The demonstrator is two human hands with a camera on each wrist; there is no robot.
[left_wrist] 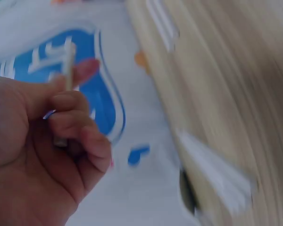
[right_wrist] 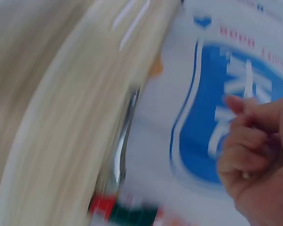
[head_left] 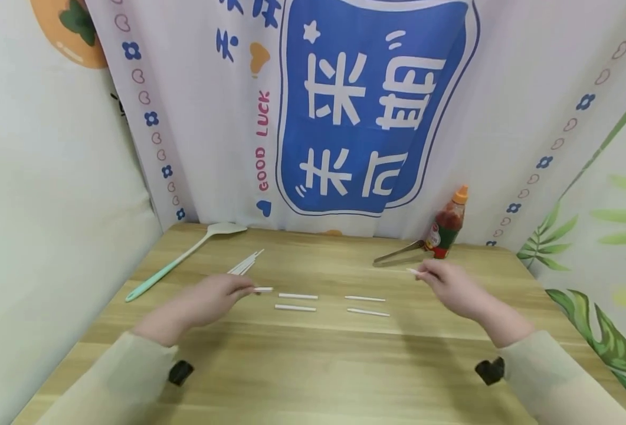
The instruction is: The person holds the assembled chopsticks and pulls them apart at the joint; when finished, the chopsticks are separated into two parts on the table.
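My left hand (head_left: pixel 212 302) grips a short white stick (head_left: pixel 262 290) over the table's left half. In the left wrist view the fingers curl round that stick, and one end points up past the thumb. My right hand (head_left: pixel 453 290) pinches another short white stick (head_left: pixel 413 271) at the right, near the sauce bottle (head_left: pixel 447 229). Between the hands lie two blunt white stick pieces (head_left: pixel 298 296) and, to their right, two thinner pieces (head_left: pixel 364 298) with tapered ends. A bundle of longer white sticks (head_left: pixel 245 263) lies behind my left hand. Both wrist views are blurred.
A spatula (head_left: pixel 196 248) with a mint handle lies along the left of the wooden table (head_left: pixel 313 366). A slim metal utensil (head_left: pixel 397 252) rests beside the bottle at the back right. A printed cloth (head_left: pixel 228 147) hangs behind the table.
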